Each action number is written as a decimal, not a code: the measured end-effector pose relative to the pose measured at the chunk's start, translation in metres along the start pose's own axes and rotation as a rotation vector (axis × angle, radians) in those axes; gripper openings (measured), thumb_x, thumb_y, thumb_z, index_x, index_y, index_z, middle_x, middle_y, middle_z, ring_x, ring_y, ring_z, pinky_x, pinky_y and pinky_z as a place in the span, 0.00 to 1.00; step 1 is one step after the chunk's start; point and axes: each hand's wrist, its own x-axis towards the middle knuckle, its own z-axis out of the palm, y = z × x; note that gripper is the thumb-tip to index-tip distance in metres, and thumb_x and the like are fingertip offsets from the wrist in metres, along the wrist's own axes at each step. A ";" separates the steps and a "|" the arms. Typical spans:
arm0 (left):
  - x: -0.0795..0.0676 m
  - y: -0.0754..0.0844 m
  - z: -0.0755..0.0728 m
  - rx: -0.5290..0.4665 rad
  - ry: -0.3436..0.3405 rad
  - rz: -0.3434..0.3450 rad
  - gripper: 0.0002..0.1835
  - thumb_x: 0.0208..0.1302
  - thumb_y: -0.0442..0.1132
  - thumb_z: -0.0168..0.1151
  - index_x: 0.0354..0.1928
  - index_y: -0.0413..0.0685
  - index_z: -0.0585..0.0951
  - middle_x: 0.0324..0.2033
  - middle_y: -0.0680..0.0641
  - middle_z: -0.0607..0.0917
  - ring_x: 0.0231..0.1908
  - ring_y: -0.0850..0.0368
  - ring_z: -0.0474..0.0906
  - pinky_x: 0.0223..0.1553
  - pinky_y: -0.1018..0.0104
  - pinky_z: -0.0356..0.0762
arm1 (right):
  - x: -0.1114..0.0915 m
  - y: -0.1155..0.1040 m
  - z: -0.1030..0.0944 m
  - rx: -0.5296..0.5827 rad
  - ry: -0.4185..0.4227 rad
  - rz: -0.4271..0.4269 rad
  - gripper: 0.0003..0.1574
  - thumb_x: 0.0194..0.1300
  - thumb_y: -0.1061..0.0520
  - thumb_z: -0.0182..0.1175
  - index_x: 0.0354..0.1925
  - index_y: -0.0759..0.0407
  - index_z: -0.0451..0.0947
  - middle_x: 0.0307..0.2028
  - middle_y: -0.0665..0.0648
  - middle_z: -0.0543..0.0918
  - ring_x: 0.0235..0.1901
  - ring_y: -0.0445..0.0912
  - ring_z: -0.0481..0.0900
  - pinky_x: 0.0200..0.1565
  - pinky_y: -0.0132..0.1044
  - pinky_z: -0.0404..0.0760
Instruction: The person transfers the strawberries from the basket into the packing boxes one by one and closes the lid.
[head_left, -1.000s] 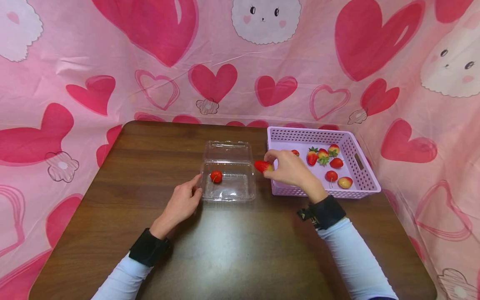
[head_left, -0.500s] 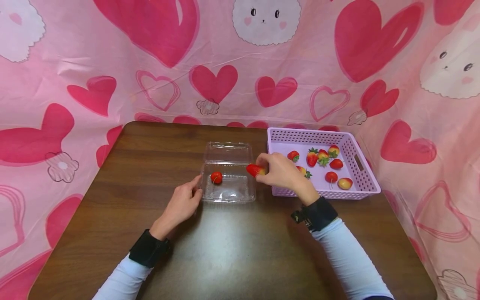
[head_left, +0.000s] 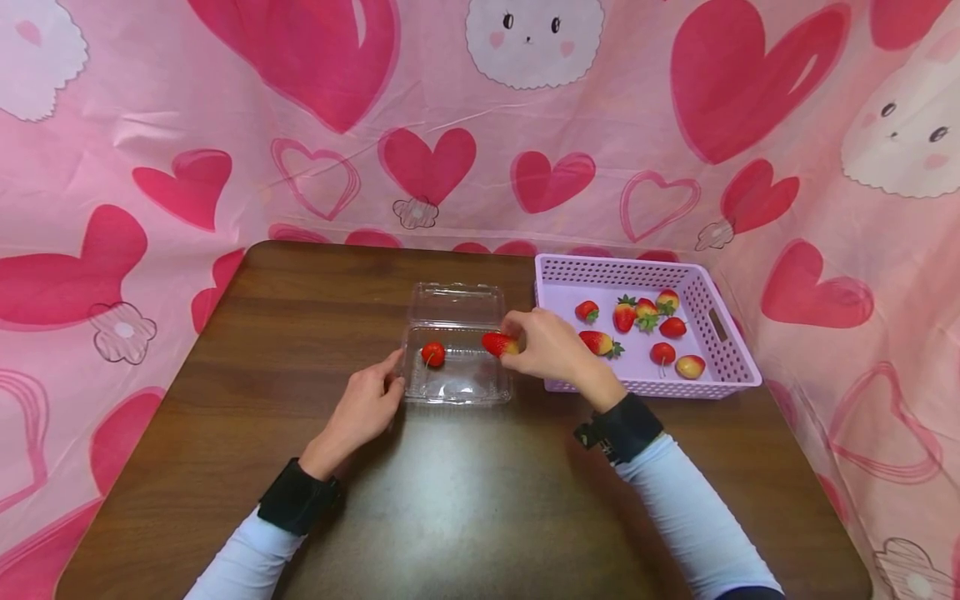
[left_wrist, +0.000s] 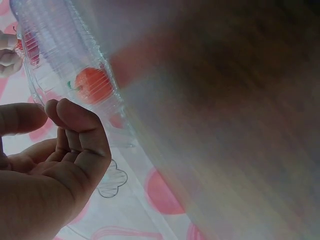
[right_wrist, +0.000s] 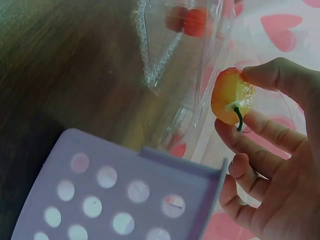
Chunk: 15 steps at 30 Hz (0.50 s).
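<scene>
In the head view a clear plastic clamshell box (head_left: 457, 387) lies with its lid (head_left: 456, 302) folded back. A round red fruit with a stem, like a cherry (head_left: 432, 354), sits in its left half. My left hand (head_left: 365, 398) pinches the box's left rim between thumb and forefinger, the fingertips (left_wrist: 75, 114) meeting there in the left wrist view. Over the box's right side, my right hand (head_left: 551, 346) holds a strawberry (head_left: 498, 343) between thumb and fingers, its red tip pointing left. Its yellowish end and green stem (right_wrist: 239, 120) face the right wrist camera.
Just right of the box stands a lilac perforated basket (head_left: 731, 350), its wall close under my right wrist. Several strawberries (head_left: 624, 316) and other small red-yellow fruits (head_left: 690, 366) lie inside. Behind the brown table (head_left: 450, 500) hangs a pink heart-patterned cloth (head_left: 337, 208).
My right hand has carried the strawberry leftward from the basket's edge to over the box's right side. More fruit in the basket shows. My left hand has stayed on the rim.
</scene>
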 end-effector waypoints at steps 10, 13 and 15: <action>0.001 -0.001 0.000 -0.009 -0.008 -0.013 0.30 0.77 0.33 0.56 0.78 0.34 0.66 0.27 0.45 0.76 0.18 0.53 0.73 0.21 0.63 0.73 | 0.007 -0.008 0.009 -0.011 -0.012 -0.005 0.24 0.59 0.49 0.76 0.52 0.54 0.85 0.37 0.51 0.85 0.37 0.47 0.77 0.37 0.41 0.79; 0.001 -0.001 0.000 -0.008 -0.005 -0.006 0.30 0.77 0.33 0.56 0.77 0.33 0.66 0.27 0.46 0.76 0.18 0.53 0.73 0.21 0.63 0.73 | 0.009 -0.009 0.012 -0.005 -0.015 -0.011 0.23 0.59 0.49 0.76 0.51 0.53 0.85 0.37 0.50 0.84 0.38 0.47 0.76 0.36 0.41 0.79; 0.001 -0.001 0.000 -0.006 -0.002 -0.002 0.30 0.77 0.33 0.56 0.77 0.33 0.67 0.26 0.46 0.76 0.18 0.54 0.73 0.21 0.63 0.73 | 0.011 -0.010 0.014 -0.006 -0.013 -0.016 0.22 0.59 0.50 0.76 0.51 0.53 0.85 0.37 0.51 0.84 0.37 0.47 0.76 0.35 0.41 0.78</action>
